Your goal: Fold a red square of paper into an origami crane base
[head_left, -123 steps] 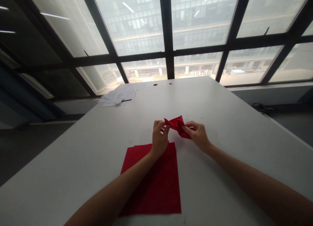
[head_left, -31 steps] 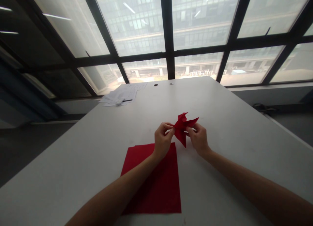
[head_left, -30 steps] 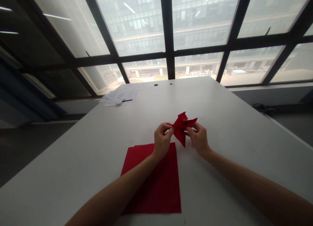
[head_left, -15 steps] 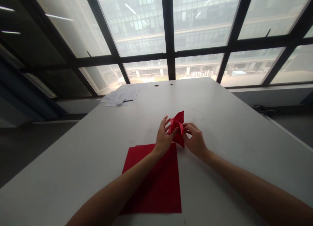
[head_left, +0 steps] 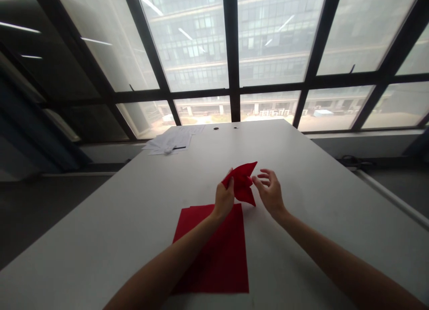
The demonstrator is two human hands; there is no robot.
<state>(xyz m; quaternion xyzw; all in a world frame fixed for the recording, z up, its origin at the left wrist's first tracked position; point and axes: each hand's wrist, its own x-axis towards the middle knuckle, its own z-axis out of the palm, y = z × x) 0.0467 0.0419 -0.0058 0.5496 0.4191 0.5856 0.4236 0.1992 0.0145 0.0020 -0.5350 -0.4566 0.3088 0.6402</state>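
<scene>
Our left hand (head_left: 224,198) hovers just beyond the far edge of the flat red sheet (head_left: 217,252) and pinches the folded red paper (head_left: 241,184) by its left side, with thumb and fingers pressed together on the folds. The folded piece is held up off the white table (head_left: 318,202), just past the sheet's far right corner. One pointed flap rises away from us and another points down toward that corner. Our right hand (head_left: 270,193) is to the right of the sheet's far corner, on the other side of the folded piece. Its fingers are spread and lightly curled and grip nothing. The fingertips closest to the paper are at its right edge, but we cannot tell whether they touch it. The sheet lies flat on the table, partly under our left forearm, and the edge of a second red sheet peeks out along its far side. Well beyond the sheet and off to the left, loose white papers (head_left: 169,142) lie near the table's far edge, and a big window (head_left: 271,37) fills the background.
</scene>
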